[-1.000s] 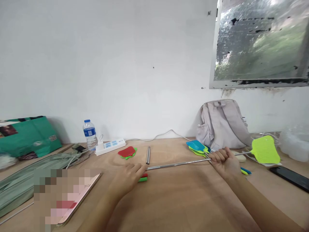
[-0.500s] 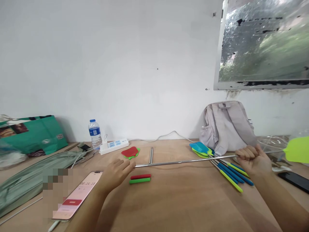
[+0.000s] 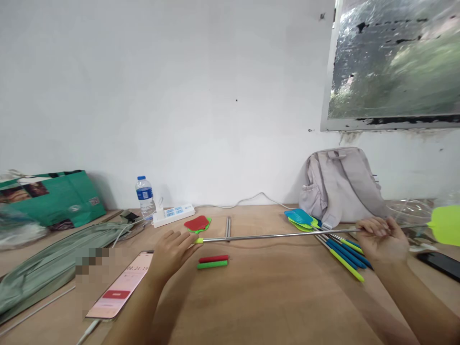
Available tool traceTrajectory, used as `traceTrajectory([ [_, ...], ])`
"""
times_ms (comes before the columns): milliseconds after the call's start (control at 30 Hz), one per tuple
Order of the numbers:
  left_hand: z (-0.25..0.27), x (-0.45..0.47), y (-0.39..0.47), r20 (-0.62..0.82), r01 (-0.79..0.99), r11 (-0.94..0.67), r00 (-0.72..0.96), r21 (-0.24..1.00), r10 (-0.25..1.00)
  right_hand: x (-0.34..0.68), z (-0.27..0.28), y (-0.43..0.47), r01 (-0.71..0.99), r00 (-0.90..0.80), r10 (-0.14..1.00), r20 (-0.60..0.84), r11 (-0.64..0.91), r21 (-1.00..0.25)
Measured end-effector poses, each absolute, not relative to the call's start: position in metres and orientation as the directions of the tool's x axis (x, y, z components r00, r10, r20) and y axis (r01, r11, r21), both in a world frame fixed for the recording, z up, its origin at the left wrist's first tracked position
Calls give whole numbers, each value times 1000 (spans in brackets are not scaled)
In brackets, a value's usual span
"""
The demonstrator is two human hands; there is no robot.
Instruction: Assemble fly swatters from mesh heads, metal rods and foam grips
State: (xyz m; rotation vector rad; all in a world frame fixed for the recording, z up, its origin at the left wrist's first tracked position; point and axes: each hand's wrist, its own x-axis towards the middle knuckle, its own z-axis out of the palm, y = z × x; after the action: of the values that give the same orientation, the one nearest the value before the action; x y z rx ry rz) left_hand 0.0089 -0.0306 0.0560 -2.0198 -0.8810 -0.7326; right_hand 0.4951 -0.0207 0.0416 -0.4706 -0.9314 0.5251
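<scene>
Fly swatter held level above the wooden surface, spanning L to R across mid scene. R hand curled around the metal rod near the lime head, which runs off the R edge. L hand pinches the lime end cap at the rod's L tip w/ fingertips, other fingers loose. Judgement: rod thin, stiff, smooth, prob. slippery and light; plastic head flexible, so best held on the rod itself, near both ends, as now. Under the rod: red & green grip sleeves side by side, short metal tubes just beyond. Stack of swatters w/ blue/lime handles near R hand. Containers: water bottle far L, contents unclear; green bag and backpack against wall, contents not visible. Phone near L.
</scene>
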Motion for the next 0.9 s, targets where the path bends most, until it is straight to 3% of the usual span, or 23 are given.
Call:
traceTrajectory([
  [233, 45, 51, -36, 645, 750, -527, 638, -398, 420, 396, 35, -33, -614, 230, 873, 431, 474, -631],
  [433, 52, 32, -36, 552, 658, -460, 752, -597, 361, 370, 36, -44, -777, 128, 949, 287, 276, -566],
  [533, 59, 22, -36, 555, 638, -447, 769, -627, 318, 368, 41, -44, -840, 89, 980, 180, 171, -514],
  [733, 61, 18, -34, 551, 651, -525, 754, -549, 358, 359, 48, -47, -891, 66, 989, 134, 119, -438],
  [900, 58, -5, -30, 519, 704, -547, 707, -453, 480, 361, 46, -48, -884, -108, 986, 126, -37, -466],
])
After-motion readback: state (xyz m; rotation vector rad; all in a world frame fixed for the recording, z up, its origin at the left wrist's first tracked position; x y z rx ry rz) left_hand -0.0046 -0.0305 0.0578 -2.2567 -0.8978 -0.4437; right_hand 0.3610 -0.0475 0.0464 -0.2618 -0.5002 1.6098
